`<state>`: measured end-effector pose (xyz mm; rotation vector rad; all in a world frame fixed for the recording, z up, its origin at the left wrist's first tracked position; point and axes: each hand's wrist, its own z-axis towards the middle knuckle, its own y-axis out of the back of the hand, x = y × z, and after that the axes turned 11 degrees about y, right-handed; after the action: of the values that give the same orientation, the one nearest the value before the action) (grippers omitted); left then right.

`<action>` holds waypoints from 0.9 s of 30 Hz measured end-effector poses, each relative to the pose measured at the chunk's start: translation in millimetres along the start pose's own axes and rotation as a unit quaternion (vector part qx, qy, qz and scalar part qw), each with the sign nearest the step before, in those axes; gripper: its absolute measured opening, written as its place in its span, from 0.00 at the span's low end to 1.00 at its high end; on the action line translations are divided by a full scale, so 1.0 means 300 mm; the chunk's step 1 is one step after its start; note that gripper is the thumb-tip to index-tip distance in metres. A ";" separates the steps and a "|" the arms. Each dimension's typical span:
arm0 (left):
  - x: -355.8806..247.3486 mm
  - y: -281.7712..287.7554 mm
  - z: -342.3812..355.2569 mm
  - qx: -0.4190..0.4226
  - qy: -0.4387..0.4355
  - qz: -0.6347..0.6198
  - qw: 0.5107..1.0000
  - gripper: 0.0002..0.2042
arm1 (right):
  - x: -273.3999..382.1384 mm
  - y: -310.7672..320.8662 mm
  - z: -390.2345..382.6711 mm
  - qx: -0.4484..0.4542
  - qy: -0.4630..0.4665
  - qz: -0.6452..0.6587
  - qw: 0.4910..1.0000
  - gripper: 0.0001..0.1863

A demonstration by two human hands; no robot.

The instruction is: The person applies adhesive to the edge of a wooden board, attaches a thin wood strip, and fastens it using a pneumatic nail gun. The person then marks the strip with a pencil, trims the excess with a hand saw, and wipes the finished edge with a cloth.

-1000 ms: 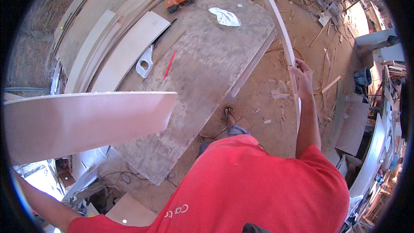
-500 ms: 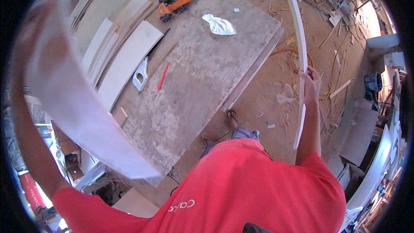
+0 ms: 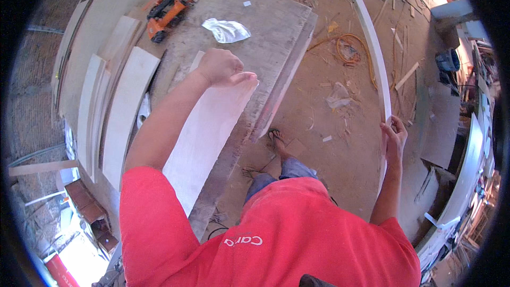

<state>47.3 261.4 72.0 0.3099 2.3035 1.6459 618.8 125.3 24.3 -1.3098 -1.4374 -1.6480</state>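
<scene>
Head view showed a pale plywood panel [image 3: 204,138] lying slanted over the near edge of the tabletop [image 3: 276,32], its far end pinched in the closed grip of the left hand [image 3: 220,66]. Off to the right, well apart, the right hand [image 3: 394,137] was wrapped around a long white curved strip [image 3: 372,48] that stood over the sawdust-strewn floor [image 3: 340,143]. Beyond the panel lay a crumpled white rag [image 3: 226,30] and an orange power tool [image 3: 167,11]; more pale boards [image 3: 125,111] were stacked along the tabletop's left side.
</scene>
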 end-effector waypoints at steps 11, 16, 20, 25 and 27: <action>-0.076 -0.167 -0.100 -0.332 -0.014 -0.237 0.913 0.17 | 0.197 -0.048 -0.062 0.033 0.094 0.077 0.992 0.26; -0.150 -0.052 -0.641 -0.300 0.161 -0.498 0.798 0.15 | 0.436 -0.201 -0.217 0.230 0.128 0.098 0.960 0.28; -0.191 -0.267 -1.089 -0.297 0.122 -0.725 0.610 0.43 | 0.576 -0.499 -0.452 0.522 0.057 0.204 0.826 0.31; -0.381 -0.318 -1.500 -0.362 0.001 -0.800 0.478 0.60 | 0.662 -0.885 -0.788 0.774 -0.018 0.121 0.622 0.27; -0.351 -0.593 -1.727 -0.407 -0.056 -0.833 0.370 0.43 | 0.668 -1.009 -0.896 0.833 0.016 0.052 0.551 0.24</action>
<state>-40.2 -289.5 72.5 -1.5060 0.3328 0.9423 200.9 -22.2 111.5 -0.1056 -1.8041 0.2683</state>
